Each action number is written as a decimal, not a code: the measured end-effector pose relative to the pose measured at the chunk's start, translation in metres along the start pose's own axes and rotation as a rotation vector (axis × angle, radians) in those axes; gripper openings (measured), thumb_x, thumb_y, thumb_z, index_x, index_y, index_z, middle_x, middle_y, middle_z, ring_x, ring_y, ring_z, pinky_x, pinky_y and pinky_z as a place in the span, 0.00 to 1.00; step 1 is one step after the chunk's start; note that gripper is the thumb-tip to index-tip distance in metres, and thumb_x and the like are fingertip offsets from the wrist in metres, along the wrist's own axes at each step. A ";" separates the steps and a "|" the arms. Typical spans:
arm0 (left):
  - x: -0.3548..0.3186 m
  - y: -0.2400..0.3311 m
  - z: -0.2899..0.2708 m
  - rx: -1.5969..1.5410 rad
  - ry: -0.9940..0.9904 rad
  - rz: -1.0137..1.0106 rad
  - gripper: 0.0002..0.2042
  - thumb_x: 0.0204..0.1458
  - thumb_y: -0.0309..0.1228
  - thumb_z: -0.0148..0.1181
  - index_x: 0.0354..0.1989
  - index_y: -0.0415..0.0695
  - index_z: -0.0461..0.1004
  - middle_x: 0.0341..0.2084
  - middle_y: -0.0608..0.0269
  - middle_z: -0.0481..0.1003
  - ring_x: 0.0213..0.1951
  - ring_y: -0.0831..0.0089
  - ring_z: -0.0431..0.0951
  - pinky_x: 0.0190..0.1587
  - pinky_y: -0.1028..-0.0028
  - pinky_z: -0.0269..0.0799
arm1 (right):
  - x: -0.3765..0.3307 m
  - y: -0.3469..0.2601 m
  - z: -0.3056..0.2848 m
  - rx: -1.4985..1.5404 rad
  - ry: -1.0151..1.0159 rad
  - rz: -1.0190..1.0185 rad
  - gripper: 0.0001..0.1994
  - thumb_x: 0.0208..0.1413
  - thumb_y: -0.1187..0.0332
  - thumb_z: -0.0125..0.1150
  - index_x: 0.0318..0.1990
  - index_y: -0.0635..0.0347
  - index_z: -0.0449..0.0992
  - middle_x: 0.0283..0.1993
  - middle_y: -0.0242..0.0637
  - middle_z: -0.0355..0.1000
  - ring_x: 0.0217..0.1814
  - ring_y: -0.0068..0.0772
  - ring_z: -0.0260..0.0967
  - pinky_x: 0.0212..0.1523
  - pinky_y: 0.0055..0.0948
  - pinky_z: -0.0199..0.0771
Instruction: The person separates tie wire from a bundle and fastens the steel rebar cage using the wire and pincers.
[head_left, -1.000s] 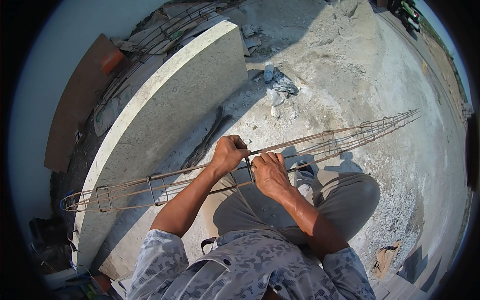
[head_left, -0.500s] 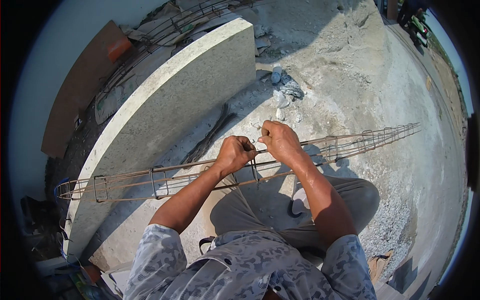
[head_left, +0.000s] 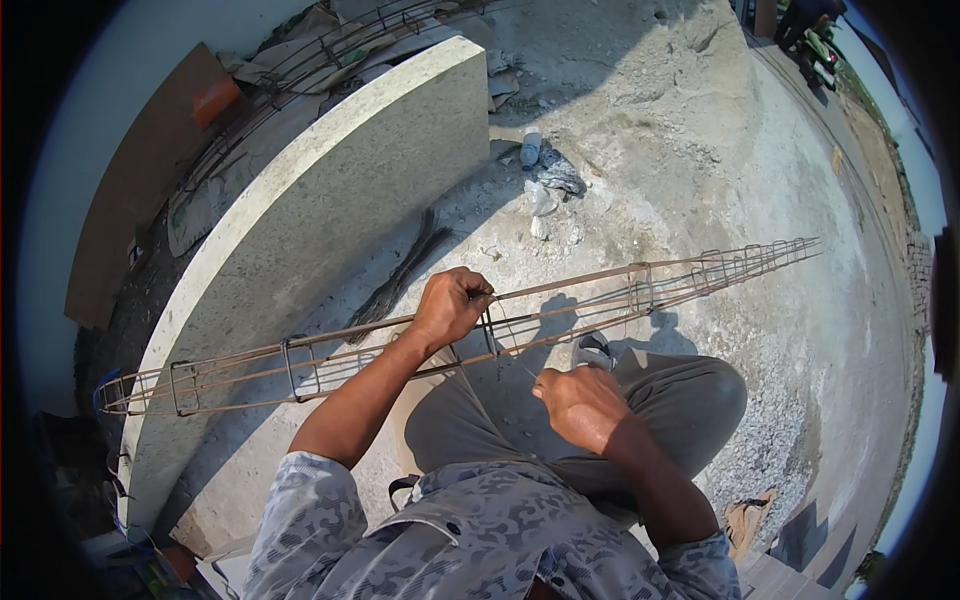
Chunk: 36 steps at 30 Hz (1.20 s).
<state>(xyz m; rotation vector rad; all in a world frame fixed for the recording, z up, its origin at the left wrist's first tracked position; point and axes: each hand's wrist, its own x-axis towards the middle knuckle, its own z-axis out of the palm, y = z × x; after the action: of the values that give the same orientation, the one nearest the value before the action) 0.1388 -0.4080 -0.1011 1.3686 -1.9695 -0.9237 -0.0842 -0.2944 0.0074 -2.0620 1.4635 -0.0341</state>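
A long, narrow rebar cage (head_left: pixel 570 291) of thin rods and square stirrups lies across in front of me. My left hand (head_left: pixel 452 308) is closed at its upper rod, beside a dark stirrup (head_left: pixel 489 332); fingertips are pinched together there. Below the cage, apart from it, my right hand (head_left: pixel 583 405) is closed near my bent knee. A faint thin strand seems to stick out by its fingertips, but what it holds is hidden. Beyond the cage a bundle of dark thin wires (head_left: pixel 402 270) rests on the ground.
A thick pale slab (head_left: pixel 310 220) stands on edge at the left, close to the cage's left end. A plastic bottle (head_left: pixel 531 148) and crumpled plastic (head_left: pixel 560 178) lie ahead. Gravel (head_left: pixel 775 455) is spread at the right. Someone stands by a motorbike (head_left: pixel 822 62) far right.
My right hand has left the upper rod and come down toward my knee. The left hand stays at the rod by the stirrup. The view has shifted slightly.
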 end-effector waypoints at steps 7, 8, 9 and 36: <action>-0.016 0.013 0.001 0.107 -0.014 0.197 0.06 0.46 0.26 0.67 0.33 0.41 0.81 0.28 0.54 0.77 0.32 0.54 0.80 0.35 0.63 0.76 | 0.002 -0.059 -0.087 -0.293 0.030 -0.409 0.08 0.46 0.71 0.59 0.29 0.69 0.77 0.20 0.49 0.74 0.25 0.43 0.77 0.30 0.41 0.71; -0.017 0.016 -0.001 0.116 0.006 0.211 0.06 0.46 0.27 0.67 0.33 0.42 0.81 0.29 0.54 0.76 0.33 0.54 0.80 0.36 0.62 0.76 | 0.017 -0.059 -0.096 -0.357 0.124 -0.466 0.07 0.46 0.71 0.59 0.28 0.67 0.77 0.20 0.47 0.74 0.23 0.40 0.76 0.33 0.38 0.69; -0.020 0.016 -0.003 0.009 -0.006 0.115 0.07 0.47 0.28 0.67 0.34 0.42 0.80 0.31 0.54 0.77 0.33 0.52 0.79 0.36 0.62 0.76 | 0.033 -0.058 -0.105 -0.419 0.213 -0.521 0.07 0.46 0.70 0.60 0.28 0.66 0.78 0.19 0.45 0.74 0.22 0.38 0.75 0.36 0.35 0.67; 0.006 0.025 -0.013 -0.197 -0.084 -0.402 0.15 0.57 0.37 0.66 0.38 0.34 0.79 0.28 0.65 0.77 0.31 0.81 0.72 0.34 0.77 0.69 | -0.163 0.485 0.253 0.565 0.454 1.153 0.34 0.58 0.57 0.60 0.65 0.74 0.62 0.67 0.59 0.62 0.71 0.54 0.59 0.68 0.39 0.59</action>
<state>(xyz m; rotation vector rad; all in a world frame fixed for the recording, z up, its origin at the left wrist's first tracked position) 0.1329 -0.4102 -0.0732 1.6613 -1.6350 -1.3382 -0.4706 -0.1399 -0.3831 -0.5985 2.3635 -0.4099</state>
